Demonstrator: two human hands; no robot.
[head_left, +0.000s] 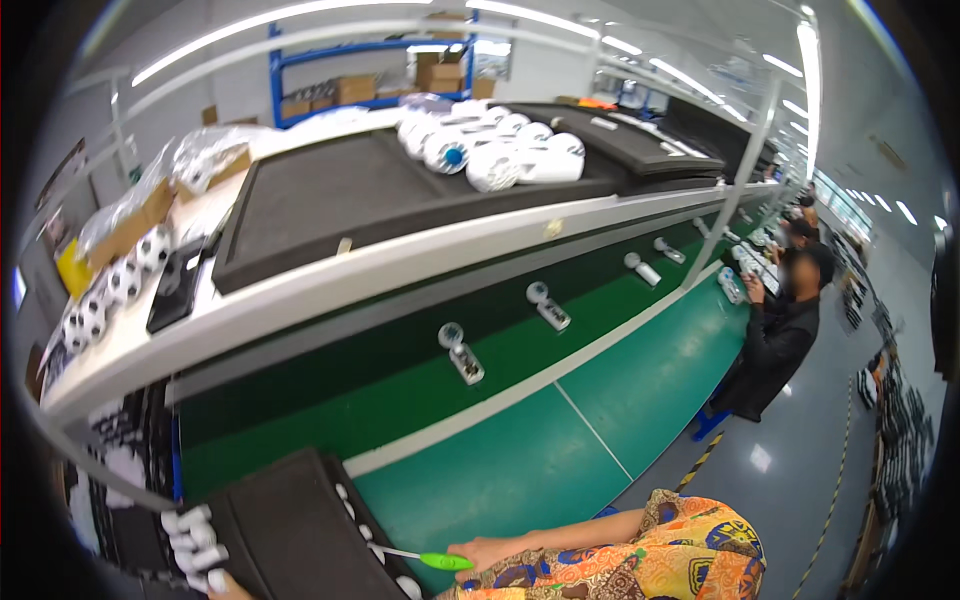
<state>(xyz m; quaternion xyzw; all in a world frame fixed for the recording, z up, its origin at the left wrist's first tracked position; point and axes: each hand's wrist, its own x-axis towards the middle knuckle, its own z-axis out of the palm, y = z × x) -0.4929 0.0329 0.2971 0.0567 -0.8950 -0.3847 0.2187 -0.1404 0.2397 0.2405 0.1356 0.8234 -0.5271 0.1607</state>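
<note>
My right hand (488, 556) is closed round the green handle of a screwdriver (445, 562). Its thin metal shaft points left, toward small white parts (362, 530) along the edge of a black foam tray (290, 520). Only a bit of my left hand (232, 590) shows at the bottom edge. It is against or beside a group of white plastic pieces (195, 540) at the tray's left side; its other fingers are cut off.
A green conveyor belt (330, 410) carries several white devices (462, 358) with round heads. Alongside runs a green worktop (500, 450). A shelf above bears black trays (320, 200), white round-headed units (495, 165) and black-and-white balls (122, 283). A person in dark clothes (785, 330) works further right.
</note>
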